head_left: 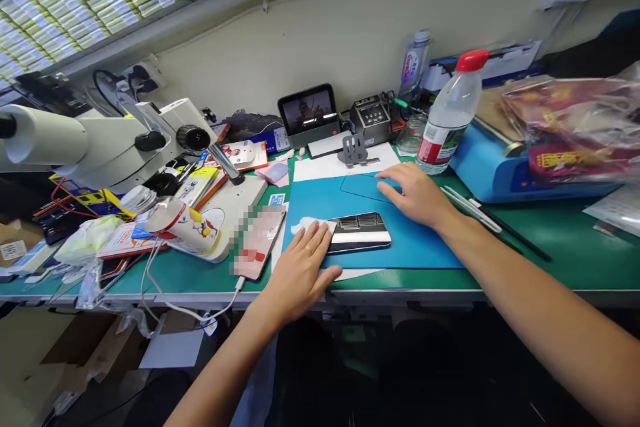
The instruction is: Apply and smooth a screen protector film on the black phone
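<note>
My left hand point(303, 270) lies with fingers stretched out over a white tissue or cloth point(327, 225), pressing it on the left part of a phone point(363, 230). The phone's dark, shiny face reflects a bright band. My right hand point(415, 193) reaches over the blue mat point(425, 247), thumb and fingers apart. Its fingertips are at the right end of a thin clear sheet with a dark outline point(357, 188), which lies on the mat; whether they touch it I cannot tell. To the left of my left hand is another phone point(265, 240), plugged into a white cable point(240, 285).
A microscope point(115, 140) and a tilted printed jar point(185, 227) stand at left. A small display point(307, 113) is at the back. A red-capped bottle point(447, 120), a blue machine point(490, 163) and slim tools point(473, 210) are at right.
</note>
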Demonstrator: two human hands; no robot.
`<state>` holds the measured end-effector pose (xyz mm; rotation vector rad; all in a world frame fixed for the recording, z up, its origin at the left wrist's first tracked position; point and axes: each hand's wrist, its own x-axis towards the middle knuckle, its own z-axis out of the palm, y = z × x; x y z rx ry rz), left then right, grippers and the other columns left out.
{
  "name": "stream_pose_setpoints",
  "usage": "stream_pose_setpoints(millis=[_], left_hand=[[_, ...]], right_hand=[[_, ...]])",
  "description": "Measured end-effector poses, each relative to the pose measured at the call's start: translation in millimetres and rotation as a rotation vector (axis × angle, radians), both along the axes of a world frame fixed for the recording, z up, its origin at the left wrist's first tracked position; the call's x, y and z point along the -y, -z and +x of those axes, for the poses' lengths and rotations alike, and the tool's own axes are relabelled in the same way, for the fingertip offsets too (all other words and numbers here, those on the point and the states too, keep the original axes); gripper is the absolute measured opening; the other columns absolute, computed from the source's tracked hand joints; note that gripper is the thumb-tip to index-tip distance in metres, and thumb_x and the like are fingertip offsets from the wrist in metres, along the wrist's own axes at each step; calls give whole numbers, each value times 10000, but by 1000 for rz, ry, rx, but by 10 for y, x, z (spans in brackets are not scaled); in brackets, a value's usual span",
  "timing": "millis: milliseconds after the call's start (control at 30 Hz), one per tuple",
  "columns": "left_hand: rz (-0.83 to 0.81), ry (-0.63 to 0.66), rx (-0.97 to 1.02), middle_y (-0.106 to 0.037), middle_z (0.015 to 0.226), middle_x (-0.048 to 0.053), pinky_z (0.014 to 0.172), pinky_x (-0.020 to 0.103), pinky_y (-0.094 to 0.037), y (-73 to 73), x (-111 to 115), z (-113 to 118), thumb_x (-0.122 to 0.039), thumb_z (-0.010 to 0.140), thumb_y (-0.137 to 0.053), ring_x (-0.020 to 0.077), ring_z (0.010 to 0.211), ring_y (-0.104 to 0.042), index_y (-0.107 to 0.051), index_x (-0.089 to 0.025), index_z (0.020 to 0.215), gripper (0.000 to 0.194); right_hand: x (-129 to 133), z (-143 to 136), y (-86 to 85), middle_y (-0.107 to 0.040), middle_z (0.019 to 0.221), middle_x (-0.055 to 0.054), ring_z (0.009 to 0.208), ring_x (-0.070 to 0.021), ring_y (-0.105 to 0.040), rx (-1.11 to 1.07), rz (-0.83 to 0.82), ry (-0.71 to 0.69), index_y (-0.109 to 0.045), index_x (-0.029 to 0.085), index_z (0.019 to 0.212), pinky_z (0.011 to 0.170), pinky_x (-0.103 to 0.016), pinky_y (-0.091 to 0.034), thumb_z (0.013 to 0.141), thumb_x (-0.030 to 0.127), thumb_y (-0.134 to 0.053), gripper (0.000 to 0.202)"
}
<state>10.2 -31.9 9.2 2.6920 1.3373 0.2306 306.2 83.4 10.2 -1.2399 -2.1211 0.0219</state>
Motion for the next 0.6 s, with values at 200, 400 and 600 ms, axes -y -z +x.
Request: stream_pose_setpoints(millis=[200,400,600], left_hand=[[-8,9,42,-192,1687,94,1270,490,-233,-9,199,-65,-498,1066,-352,258,1570,-128,-229,-202,1615,636],[-16,-2,63,-280,1660,119,1255,493,-279,22,113,-24,-484,1060,-375,272,1550,-231,-281,-184,1595,620],[16,-146,69,-272,1657,157,1255,515,-268,78,175,-28,-503,1060,-354,291,1561,-180,-308,-118,1574,644]], right_hand=[[89,-66,-54,-748,1086,-123,1059,-328,-640,-17,-65,-153,-723,226,1063,974,-526,-472,960,421,-519,301],[272,-138,-168,-710,1181,-127,1074,-335,-649,62,-316,-406,-633,249,1310,880,-479,-539,816,583,-700,601],[329,-185,-133,-671,1128,-122,997,-330,-639,195,-384,-419,-584,230,1277,839,-460,-528,739,612,-757,682]])
